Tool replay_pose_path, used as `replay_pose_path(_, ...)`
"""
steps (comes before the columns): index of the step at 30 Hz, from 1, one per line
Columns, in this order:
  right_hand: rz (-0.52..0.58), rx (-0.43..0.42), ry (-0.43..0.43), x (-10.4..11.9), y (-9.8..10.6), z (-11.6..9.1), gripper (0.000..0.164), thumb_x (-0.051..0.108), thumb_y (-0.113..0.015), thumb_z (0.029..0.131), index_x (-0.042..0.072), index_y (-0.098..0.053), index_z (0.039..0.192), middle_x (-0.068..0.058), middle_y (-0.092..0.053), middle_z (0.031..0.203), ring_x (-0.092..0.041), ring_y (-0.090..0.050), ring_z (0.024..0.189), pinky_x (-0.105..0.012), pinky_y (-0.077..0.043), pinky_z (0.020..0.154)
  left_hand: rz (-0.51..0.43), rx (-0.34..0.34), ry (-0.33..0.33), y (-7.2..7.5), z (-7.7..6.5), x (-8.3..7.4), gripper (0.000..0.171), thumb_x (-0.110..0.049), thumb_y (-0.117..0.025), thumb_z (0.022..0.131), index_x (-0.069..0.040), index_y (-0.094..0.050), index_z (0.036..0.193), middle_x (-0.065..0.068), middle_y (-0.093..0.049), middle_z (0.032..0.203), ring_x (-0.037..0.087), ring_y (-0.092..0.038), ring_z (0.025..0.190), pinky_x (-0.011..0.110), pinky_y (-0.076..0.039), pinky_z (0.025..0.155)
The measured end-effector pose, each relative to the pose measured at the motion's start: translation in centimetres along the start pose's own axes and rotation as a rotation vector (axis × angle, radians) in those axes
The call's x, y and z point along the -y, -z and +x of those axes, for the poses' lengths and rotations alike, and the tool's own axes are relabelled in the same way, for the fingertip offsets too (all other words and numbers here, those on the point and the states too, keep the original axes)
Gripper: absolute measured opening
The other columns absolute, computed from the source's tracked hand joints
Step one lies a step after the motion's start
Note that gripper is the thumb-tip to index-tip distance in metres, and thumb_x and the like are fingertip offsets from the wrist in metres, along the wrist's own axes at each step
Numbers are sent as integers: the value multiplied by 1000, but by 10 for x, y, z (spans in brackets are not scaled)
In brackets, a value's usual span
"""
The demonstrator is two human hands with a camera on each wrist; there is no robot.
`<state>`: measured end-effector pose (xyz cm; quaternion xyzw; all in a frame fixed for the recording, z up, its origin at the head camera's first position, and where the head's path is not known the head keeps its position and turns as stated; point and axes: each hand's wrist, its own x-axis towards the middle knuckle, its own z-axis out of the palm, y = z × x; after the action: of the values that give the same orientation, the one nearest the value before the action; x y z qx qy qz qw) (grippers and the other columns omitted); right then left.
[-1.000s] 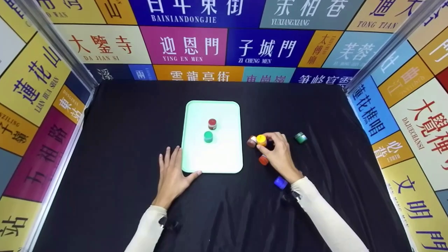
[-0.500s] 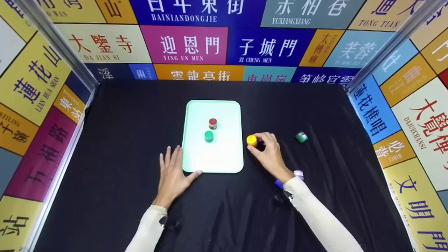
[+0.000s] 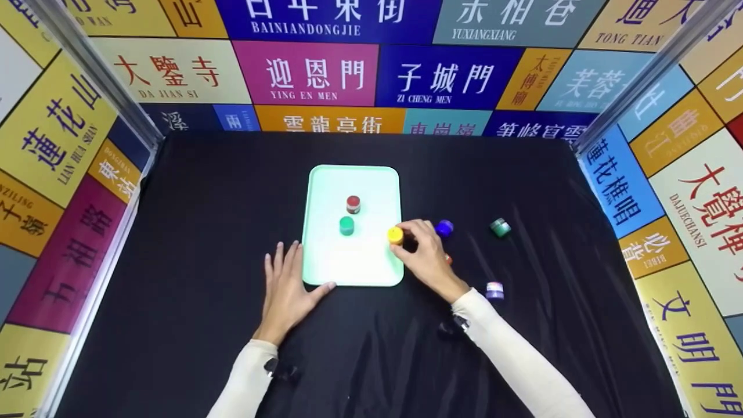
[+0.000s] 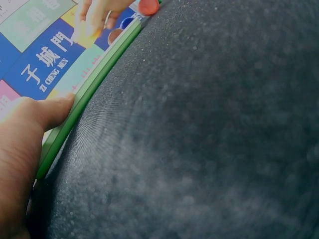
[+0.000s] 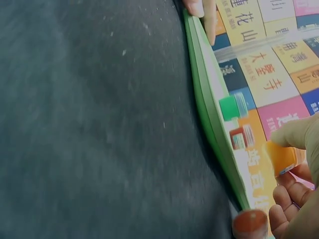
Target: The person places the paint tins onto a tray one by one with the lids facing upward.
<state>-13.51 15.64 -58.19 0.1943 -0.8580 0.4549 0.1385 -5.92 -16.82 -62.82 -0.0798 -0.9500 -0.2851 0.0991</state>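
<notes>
My right hand pinches a small yellow paint jar between thumb and fingers, over the right rim of the pale green tray. In the right wrist view the jar's orange-yellow lid faces the thumb. A dark red jar and a green jar stand close together inside the tray. My left hand rests at the tray's near left corner, fingers straight along the side and thumb at the near edge.
Right of the tray lie a blue jar, a dark green jar, a purple jar and an orange-red jar half hidden by the right hand. Black cloth covers the table, with lettered panels around it.
My right hand has carried the yellow jar left, from beside the tray to over its right rim. Blue and purple jars have come into view. My left hand has stayed put.
</notes>
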Motion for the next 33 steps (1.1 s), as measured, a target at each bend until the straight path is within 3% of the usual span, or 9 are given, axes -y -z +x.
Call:
replay_pose_path(7, -21, 49, 40, 9, -21, 5, 38, 6, -94, 85, 3, -78, 119, -9, -76, 112, -32, -66, 107, -44, -49, 98, 2, -2, 3, 1, 0, 0, 113, -67, -80, 91, 5, -38, 168, 26, -39, 173, 50, -19, 166, 66, -2, 135)
replay_pose_path(17, 18, 121, 15, 23, -48, 10, 37, 7, -92, 88, 3, -77, 122, -11, -76, 117, -31, -67, 115, -45, -55, 104, 10, 13, 9, 0, 0, -1, 114, -70, -78, 91, 4, -37, 169, 26, -38, 173, 49, -17, 167, 66, -1, 135)
replay_pose_path(25, 62, 124, 59, 19, -71, 11, 36, 12, -92, 88, 7, -76, 121, -6, -75, 115, -27, -65, 112, -40, -54, 101, 9, 13, 0, -1, 2, -1, 114, -69, -79, 91, 5, -37, 168, 27, -39, 172, 49, -18, 167, 66, -1, 135)
replay_pose_path(33, 113, 182, -29, 30, -81, 14, 37, 9, -92, 89, 5, -78, 123, -8, -76, 117, -32, -64, 106, -37, -52, 92, 11, 8, -1, 0, 0, 0, 115, -69, -79, 91, 5, -37, 168, 27, -39, 172, 49, -17, 167, 67, -1, 134)
